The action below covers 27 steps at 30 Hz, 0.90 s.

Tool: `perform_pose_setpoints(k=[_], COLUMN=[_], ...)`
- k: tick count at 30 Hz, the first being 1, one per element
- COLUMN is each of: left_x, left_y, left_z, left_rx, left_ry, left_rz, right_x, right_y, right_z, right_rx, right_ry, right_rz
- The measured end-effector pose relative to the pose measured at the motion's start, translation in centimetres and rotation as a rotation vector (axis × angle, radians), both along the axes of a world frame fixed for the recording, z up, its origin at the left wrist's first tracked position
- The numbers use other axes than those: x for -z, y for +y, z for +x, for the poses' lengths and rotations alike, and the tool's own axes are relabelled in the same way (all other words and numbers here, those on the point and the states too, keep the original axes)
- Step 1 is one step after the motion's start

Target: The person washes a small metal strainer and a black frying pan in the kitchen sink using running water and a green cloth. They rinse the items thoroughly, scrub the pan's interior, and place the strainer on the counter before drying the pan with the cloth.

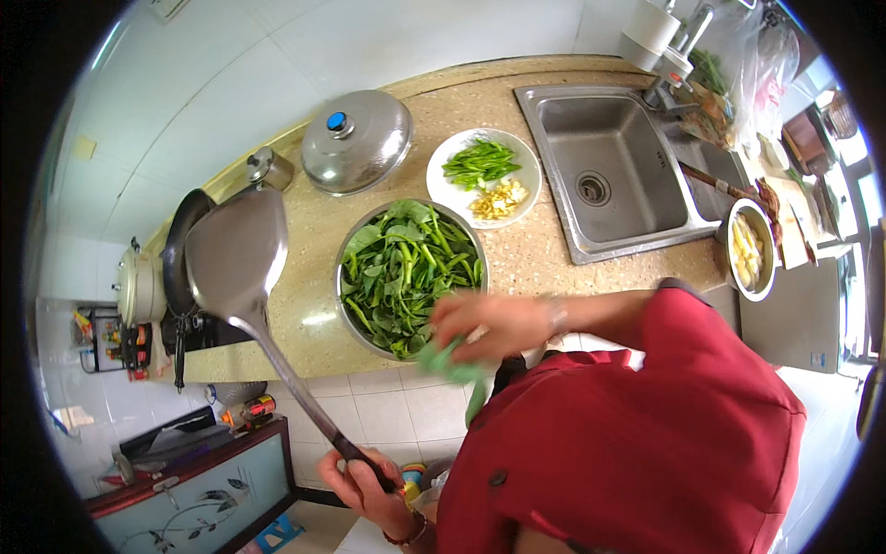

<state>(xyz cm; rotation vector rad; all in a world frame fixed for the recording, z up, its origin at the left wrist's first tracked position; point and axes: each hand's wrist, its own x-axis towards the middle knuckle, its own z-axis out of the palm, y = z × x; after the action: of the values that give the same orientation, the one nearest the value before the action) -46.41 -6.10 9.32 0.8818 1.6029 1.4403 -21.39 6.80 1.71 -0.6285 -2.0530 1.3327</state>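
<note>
My left hand (pixel 365 483) grips the dark handle of a metal wok spatula (pixel 239 256). The spatula's broad blade is raised toward the stove side and covers part of the counter in the view. A green cloth (pixel 450 363) is in my right hand (pixel 477 325); both are blurred. That hand is by the right front rim of a metal bowl (pixel 342 305) heaped with cut leafy greens (pixel 401 277). Behind the bowl, a white plate (pixel 443 197) holds sliced green peppers (pixel 481 164) and chopped garlic (pixel 500 199).
A domed steel lid (pixel 356 149) and a small lidded metal pot (pixel 277 170) stand along the wall. At left are a black frying pan (pixel 181 277) and a pale pot (pixel 140 287). To the right are a steel sink (pixel 623 159) and a bowl of pale pieces (pixel 749 256).
</note>
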Motion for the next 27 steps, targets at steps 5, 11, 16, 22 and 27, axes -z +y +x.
perform_pose_setpoints(k=[5, 11, 16, 22, 27], left_x=[1.4, 1.9, 2.9, 3.2, 4.1], left_y=[4.3, 8.4, 10.3, 11.7, 12.3], left_z=[0.6, 2.9, 4.2, 3.6, 2.5], left_rx=[0.345, 0.602, 0.659, 0.668, 0.638], left_ry=[-0.126, -0.232, -0.173, -0.261, -0.284], left_rz=[0.046, -0.049, -0.068, -0.104, -0.121], right_x=[2.7, 16.1, 16.7, 15.0, 10.3], right_y=[-4.1, -2.5, 1.3, -0.3, 2.3], right_z=[10.0, 6.5, 6.5, 11.5, 15.1], right_rx=[0.689, 0.723, 0.77, 0.863, 0.986], right_ry=[-0.246, -0.485, -0.471, -0.668, -1.021], right_rz=[0.062, 0.426, 0.453, 0.432, 0.319])
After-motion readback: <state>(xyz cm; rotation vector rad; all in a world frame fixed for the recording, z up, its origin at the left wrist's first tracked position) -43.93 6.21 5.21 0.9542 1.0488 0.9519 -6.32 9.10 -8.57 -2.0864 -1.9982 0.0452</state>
